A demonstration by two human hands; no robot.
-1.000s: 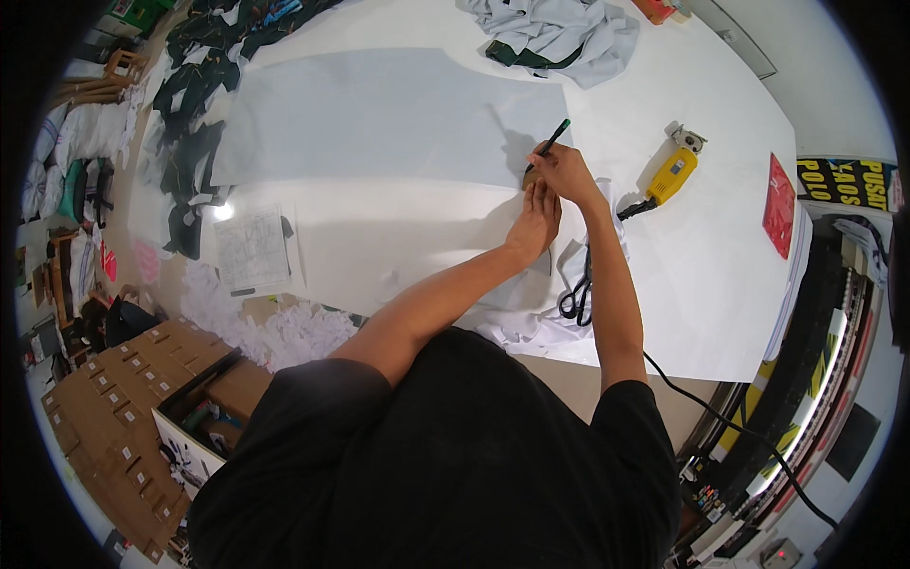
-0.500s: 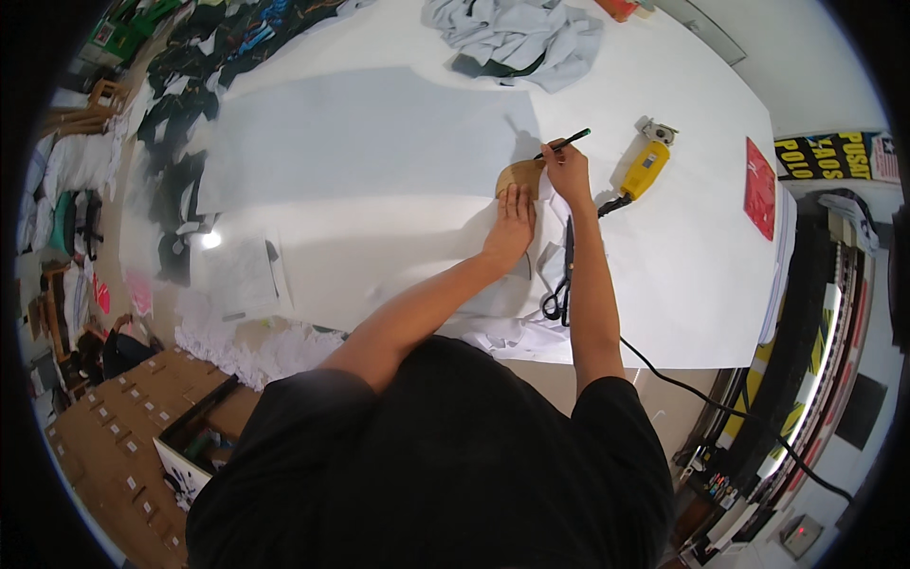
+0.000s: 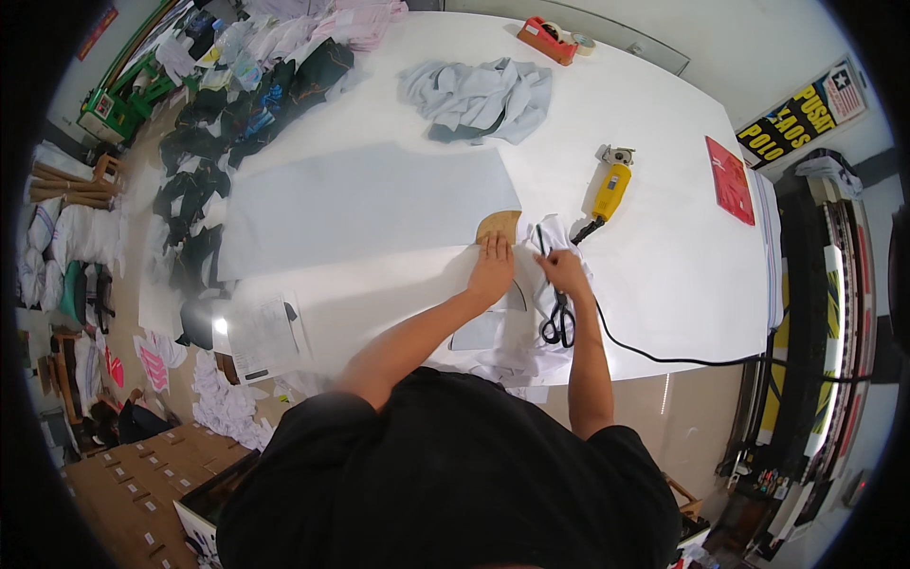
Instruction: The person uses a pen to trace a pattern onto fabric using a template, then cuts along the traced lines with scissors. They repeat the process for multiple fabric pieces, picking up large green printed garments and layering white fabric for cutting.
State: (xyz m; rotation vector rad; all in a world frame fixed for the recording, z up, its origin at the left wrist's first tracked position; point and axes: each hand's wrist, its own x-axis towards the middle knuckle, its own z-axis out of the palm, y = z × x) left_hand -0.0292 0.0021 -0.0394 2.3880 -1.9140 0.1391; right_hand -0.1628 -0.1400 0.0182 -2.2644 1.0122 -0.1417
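My left hand (image 3: 492, 268) lies with fingers stretched flat, pressing on a small brown curved card pattern (image 3: 499, 225). That card rests at the near right corner of a large light grey fabric piece (image 3: 370, 204). My right hand (image 3: 566, 274) is closed to the right, over crumpled white fabric (image 3: 545, 302). A slim dark pen (image 3: 540, 237) appears to stick up from its fingers; the grip is partly hidden. Black-handled scissors (image 3: 558, 328) lie just below this hand, their upper part covered by it.
A yellow electric cutter (image 3: 611, 190) lies right of my hands, its black cable (image 3: 664, 357) running right. Crumpled grey fabric (image 3: 483, 95), an orange tape dispenser (image 3: 547, 41) and a red packet (image 3: 729, 180) sit on the white table (image 3: 654, 275). Dark fabric scraps (image 3: 204, 180) line the left.
My right hand has drawn back from the card pattern towards the scissors, the pen swinging more upright. My left hand stays on the pattern. The whole view has shifted, showing more of the far table.
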